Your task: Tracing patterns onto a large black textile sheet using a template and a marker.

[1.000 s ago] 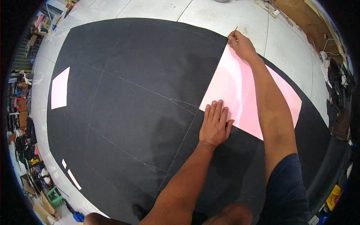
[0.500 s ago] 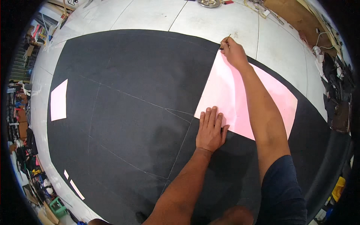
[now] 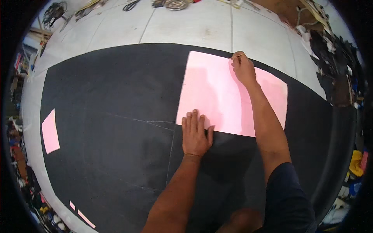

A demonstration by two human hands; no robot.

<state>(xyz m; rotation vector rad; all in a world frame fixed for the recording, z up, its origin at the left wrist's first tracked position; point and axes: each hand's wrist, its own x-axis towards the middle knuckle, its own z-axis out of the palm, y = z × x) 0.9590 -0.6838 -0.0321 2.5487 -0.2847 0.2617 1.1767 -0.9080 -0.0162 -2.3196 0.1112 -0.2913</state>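
Observation:
A large pink paper pattern piece (image 3: 217, 89) lies flat on a black sheet of material (image 3: 112, 89). My left hand (image 3: 195, 134) rests on the paper's near left corner, fingers stretched and a little apart, with the palm over the black material. At the paper's far edge, my right hand (image 3: 243, 70) pinches a thin, pencil-like marking stick (image 3: 234, 57), held low against that edge. Its tip is too small to make out. Thin pale lines run across the black material to the left of the paper.
A smaller pink paper piece (image 3: 50, 132) lies at the left edge, with two narrow pink strips (image 3: 86, 218) at the lower left. Beyond the material, the white tabletop (image 3: 186, 29) carries scissors (image 3: 131, 5) and a round metal dish (image 3: 176, 4). Dark scraps (image 3: 334, 62) lie at the right.
My right hand has moved from the paper's far left corner rightward along its far edge, still pinching the stick. My left hand stays at the near left corner. The whole view has shifted.

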